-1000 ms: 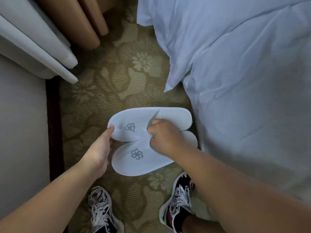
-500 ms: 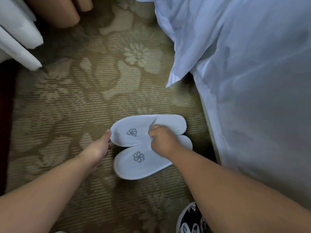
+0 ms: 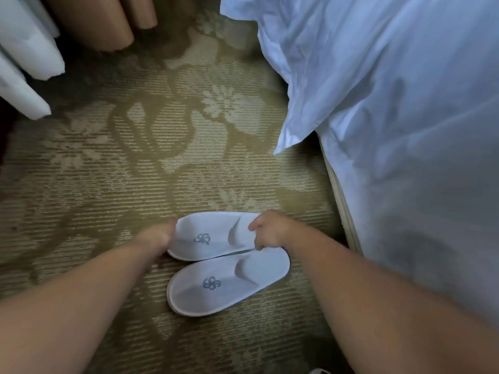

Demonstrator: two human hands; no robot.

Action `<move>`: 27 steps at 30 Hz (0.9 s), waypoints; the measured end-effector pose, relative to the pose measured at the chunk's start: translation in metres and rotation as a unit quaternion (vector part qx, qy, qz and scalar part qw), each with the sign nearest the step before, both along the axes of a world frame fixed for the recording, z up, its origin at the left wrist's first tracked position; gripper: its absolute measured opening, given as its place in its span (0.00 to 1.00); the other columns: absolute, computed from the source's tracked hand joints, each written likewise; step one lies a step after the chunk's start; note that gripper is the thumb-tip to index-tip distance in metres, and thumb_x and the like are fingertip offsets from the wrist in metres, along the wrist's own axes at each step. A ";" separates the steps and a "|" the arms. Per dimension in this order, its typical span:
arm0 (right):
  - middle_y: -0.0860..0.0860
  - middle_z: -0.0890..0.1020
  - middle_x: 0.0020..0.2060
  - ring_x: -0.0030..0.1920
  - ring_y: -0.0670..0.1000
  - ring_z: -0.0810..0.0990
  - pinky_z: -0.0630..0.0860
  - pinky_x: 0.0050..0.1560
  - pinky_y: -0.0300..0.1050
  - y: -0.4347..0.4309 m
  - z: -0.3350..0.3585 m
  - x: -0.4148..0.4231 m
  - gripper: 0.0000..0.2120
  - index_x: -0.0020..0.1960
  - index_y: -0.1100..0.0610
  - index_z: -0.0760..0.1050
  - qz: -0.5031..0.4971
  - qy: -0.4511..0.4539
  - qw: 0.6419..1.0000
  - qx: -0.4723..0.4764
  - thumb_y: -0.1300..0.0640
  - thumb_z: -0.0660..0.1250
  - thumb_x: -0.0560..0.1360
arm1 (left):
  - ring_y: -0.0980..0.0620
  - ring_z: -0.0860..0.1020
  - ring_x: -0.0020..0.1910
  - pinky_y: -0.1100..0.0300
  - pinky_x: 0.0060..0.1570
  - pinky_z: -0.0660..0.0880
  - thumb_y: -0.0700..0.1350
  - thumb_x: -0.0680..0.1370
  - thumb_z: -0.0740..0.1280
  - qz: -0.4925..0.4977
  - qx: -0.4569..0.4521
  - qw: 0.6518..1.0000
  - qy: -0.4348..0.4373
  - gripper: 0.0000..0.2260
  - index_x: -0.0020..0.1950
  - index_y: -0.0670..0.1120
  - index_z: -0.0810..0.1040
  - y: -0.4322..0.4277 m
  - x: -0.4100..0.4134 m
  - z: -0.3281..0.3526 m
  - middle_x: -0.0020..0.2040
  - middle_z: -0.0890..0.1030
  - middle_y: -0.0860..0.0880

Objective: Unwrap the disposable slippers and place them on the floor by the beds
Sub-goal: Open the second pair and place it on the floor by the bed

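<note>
Two white disposable slippers with a grey swirl logo lie side by side on the patterned carpet [image 3: 135, 184], toes pointing left. The far slipper [image 3: 213, 236] is held at both ends: my left hand [image 3: 158, 236] pinches its toe end and my right hand [image 3: 267, 233] grips its heel end. The near slipper [image 3: 229, 284] rests flat on the carpet, untouched, its upper edge against the far one. The bed [image 3: 405, 130] with white bedding stands just to the right of the slippers.
A corner of the white duvet [image 3: 291, 130] hangs down over the carpet beyond the slippers. White and tan curtain folds [image 3: 89, 25] hang at the top left. The bed's base edge [image 3: 340, 206] runs close to my right forearm.
The slippers were overlapped in a V and held above the carpet. Now they are down on the carpet, side by side, and the near one is released. My shoes are out of view.
</note>
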State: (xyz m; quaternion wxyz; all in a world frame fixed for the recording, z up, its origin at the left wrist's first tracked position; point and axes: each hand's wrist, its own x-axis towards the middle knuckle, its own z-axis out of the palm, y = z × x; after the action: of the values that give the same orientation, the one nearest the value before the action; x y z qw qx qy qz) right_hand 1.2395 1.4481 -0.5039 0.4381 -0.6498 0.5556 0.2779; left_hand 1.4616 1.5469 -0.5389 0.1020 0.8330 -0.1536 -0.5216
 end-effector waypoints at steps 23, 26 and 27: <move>0.54 0.76 0.60 0.43 0.52 0.76 0.71 0.30 0.51 -0.057 0.021 -0.049 0.37 0.77 0.54 0.58 -0.388 -0.021 0.915 0.108 0.31 0.49 0.78 | 0.40 0.71 0.66 0.49 0.58 0.64 0.60 0.82 0.52 0.123 -0.077 0.987 0.068 0.23 0.69 0.46 0.71 -0.033 -0.038 0.003 0.69 0.73 0.40; 0.59 0.73 0.68 0.50 0.56 0.78 0.73 0.38 0.56 -0.070 0.018 -0.071 0.43 0.79 0.53 0.51 -0.428 -0.007 0.897 0.111 0.27 0.50 0.74 | 0.43 0.73 0.60 0.51 0.51 0.61 0.60 0.82 0.53 0.115 -0.084 0.985 0.097 0.22 0.68 0.49 0.70 -0.041 -0.056 0.004 0.70 0.72 0.42; 0.61 0.70 0.71 0.58 0.59 0.76 0.72 0.49 0.60 -0.073 0.016 -0.076 0.44 0.79 0.54 0.50 -0.440 -0.006 0.890 0.117 0.26 0.50 0.74 | 0.45 0.75 0.56 0.51 0.51 0.62 0.60 0.82 0.53 0.114 -0.088 0.984 0.103 0.20 0.65 0.50 0.71 -0.042 -0.063 0.004 0.70 0.72 0.42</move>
State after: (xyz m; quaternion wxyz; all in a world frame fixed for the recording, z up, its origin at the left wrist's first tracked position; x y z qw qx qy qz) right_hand 1.1630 1.3747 -0.4875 0.5917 -0.2840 0.7456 0.1157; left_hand 1.3986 1.5048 -0.5353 0.2490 0.7747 -0.0917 -0.5740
